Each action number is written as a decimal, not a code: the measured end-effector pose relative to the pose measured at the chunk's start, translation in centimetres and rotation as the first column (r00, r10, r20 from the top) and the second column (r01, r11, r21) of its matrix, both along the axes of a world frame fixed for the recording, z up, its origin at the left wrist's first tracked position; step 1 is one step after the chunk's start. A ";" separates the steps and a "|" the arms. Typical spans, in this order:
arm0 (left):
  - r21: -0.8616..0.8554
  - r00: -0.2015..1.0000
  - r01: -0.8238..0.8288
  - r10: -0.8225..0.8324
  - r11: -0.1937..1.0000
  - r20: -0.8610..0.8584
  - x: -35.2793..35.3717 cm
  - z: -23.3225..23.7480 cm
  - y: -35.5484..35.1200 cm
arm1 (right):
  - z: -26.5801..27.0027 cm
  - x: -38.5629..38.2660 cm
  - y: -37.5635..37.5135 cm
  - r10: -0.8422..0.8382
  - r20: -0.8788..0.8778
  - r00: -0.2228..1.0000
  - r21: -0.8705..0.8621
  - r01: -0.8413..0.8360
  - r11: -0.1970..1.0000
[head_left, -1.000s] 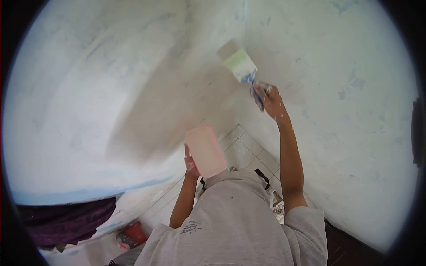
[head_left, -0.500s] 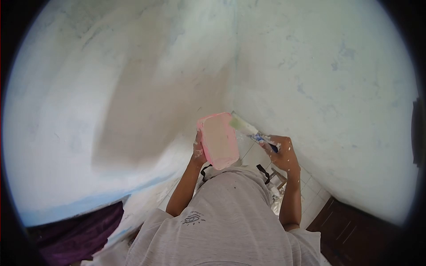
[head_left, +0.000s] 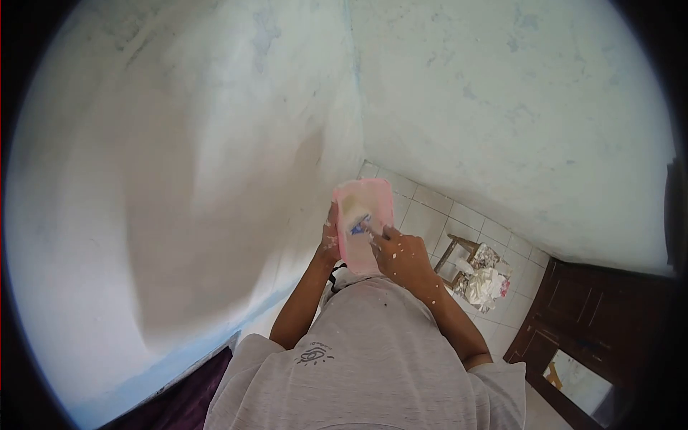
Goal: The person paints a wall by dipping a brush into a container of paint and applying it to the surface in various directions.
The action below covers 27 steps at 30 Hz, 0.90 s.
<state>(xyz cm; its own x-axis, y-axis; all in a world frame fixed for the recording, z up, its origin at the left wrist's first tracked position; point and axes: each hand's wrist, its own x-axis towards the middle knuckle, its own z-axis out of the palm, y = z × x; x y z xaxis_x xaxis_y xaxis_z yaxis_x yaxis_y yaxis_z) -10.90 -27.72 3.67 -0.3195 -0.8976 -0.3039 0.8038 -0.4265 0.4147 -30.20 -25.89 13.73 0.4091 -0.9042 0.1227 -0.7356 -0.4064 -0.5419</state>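
Note:
My left hand (head_left: 330, 233) grips the left side of a pink container (head_left: 387, 197) with pale paint in it, held in front of my chest. My right hand (head_left: 395, 251), spotted with white paint, is closed round the handle of a paintbrush (head_left: 360, 225). The brush is over the inside of the container, with blue showing near my fingers. Its bristles point up and left against the pale paint and are hard to make out.
Two pale, patchy walls (head_left: 487, 107) meet in a corner ahead. Below lies a white tiled floor (head_left: 423, 222) with a wooden stool (head_left: 453, 247) and crumpled, paint-marked material (head_left: 484, 285). A dark wooden door (head_left: 573, 297) stands at the lower right, dark purple cloth (head_left: 193, 394) at the lower left.
My right hand has moved left and brought the brush from beside the container's right edge to over its inside. The view has shifted, showing more floor, the stool and the door.

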 end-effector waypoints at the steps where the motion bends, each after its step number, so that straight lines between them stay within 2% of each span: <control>1: 0.030 0.996 0.001 0.001 1.000 -0.085 0.1 -0.3 0.1 | 0.7 -0.8 0.2 0.096 -0.027 0.995 0.011 -0.096 0.995; 2: 0.035 0.996 0.011 -0.008 0.999 -0.084 -0.6 1.3 0.1 | 1.4 -1.7 0.5 0.191 -0.053 0.980 0.029 -0.190 0.981; 3: 0.006 0.996 0.017 -0.017 1.000 -0.087 -1.2 3.2 0.0 | 2.0 -2.2 0.5 0.181 -0.052 0.982 0.034 -0.180 0.983; 4: -0.020 0.996 0.028 -0.030 0.999 -0.089 -1.5 3.9 0.3 | 1.9 -2.3 0.8 0.094 -0.072 0.993 0.047 -0.091 0.995; 5: -0.018 0.995 0.034 -0.036 0.999 -0.093 -1.7 3.8 0.4 | 2.3 -2.3 0.7 0.015 -0.098 0.995 0.053 -0.010 0.999; 6: -0.011 0.998 0.038 -0.039 0.999 -0.041 -1.8 3.2 0.5 | 2.1 -1.6 0.9 0.011 -0.103 0.995 0.057 -0.006 0.998; 8: 0.000 0.999 0.038 -0.038 0.999 0.000 -1.2 1.5 1.0 | 1.3 0.5 1.2 -0.050 -0.057 0.997 -0.047 0.048 0.998; 9: 0.031 1.000 0.024 -0.024 0.999 0.018 -0.6 0.5 1.3 | 1.4 0.7 1.5 -0.048 -0.062 0.997 -0.045 0.045 0.998; 11: 0.058 0.999 0.020 -0.022 0.998 0.031 -1.6 1.4 1.9 | 1.3 -0.4 2.6 0.036 -0.026 0.999 -0.072 -0.038 0.997; 12: 0.039 0.999 0.033 -0.033 0.999 -0.008 -2.0 2.2 1.8 | 1.8 -1.1 2.3 0.031 -0.022 0.999 -0.074 -0.033 0.997; 14: 0.029 0.997 0.052 -0.051 0.998 -0.052 -2.2 3.2 1.6 | 3.4 -2.3 1.6 0.058 -0.121 0.991 0.128 -0.042 0.991; 15: 0.036 0.993 0.098 -0.096 0.995 -0.065 -2.2 2.9 1.5 | 3.5 -1.7 1.5 0.051 -0.127 0.991 0.134 -0.034 0.990; 17: 0.042 0.985 0.149 -0.144 0.988 -0.092 -1.5 1.4 1.7 | 3.6 0.1 1.4 -0.101 -0.134 0.986 0.006 0.102 0.995; 18: -0.021 0.952 0.189 -0.188 0.982 -0.242 -2.1 -0.6 2.2 | 3.3 -0.6 2.1 -0.109 -0.154 0.982 0.002 0.110 0.994; 19: -0.093 0.905 0.211 -0.230 0.973 -0.359 -2.0 -0.2 1.8 | 3.0 -0.7 2.1 -0.053 -0.122 0.991 0.012 0.055 0.998; 20: -0.099 0.907 0.213 -0.234 0.972 -0.349 -1.7 0.0 1.9 | 2.6 -0.5 2.4 0.001 -0.084 0.996 0.025 0.001 1.000; 21: -0.013 0.949 0.192 -0.189 0.981 -0.251 -1.9 0.2 1.9 | 2.5 -1.1 2.4 -0.001 -0.084 0.996 0.018 0.002 1.000; 22: 0.072 0.978 0.161 -0.149 0.984 -0.145 -2.1 0.9 1.9 | 2.4 -2.0 2.5 -0.018 0.017 1.000 0.004 0.018 1.000; 23: 0.069 0.978 0.162 -0.151 0.984 -0.144 -2.2 0.8 1.8 | 2.4 -2.9 2.6 -0.033 0.116 0.993 -0.007 0.034 0.999; 24: 0.062 0.981 0.146 -0.137 0.987 -0.135 -2.2 0.5 1.8 | 2.6 -3.7 2.7 -0.033 0.115 0.993 -0.008 0.034 0.999; 25: 0.057 0.984 0.136 -0.129 0.989 -0.125 -2.2 -0.2 2.3 | 2.4 -4.3 3.4 -0.107 0.078 0.991 0.026 0.105 0.994; 26: 0.058 0.983 0.136 -0.128 0.989 -0.128 -2.7 1.4 2.5 | 2.6 -4.6 3.6 -0.172 0.035 0.985 0.059 0.170 0.984; 27: -0.061 0.997 0.076 -0.076 0.995 0.012 -3.3 3.2 3.0 | 2.2 -4.7 3.6 -0.172 0.031 0.985 0.060 0.170 0.984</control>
<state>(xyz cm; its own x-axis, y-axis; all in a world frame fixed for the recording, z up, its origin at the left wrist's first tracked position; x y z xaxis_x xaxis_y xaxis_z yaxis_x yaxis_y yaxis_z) -14.20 -24.75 6.88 -0.3850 -0.8877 -0.2526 0.7659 -0.4600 0.4492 -34.88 -22.24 15.96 0.2442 -0.9664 0.0807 -0.7712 -0.2439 -0.5880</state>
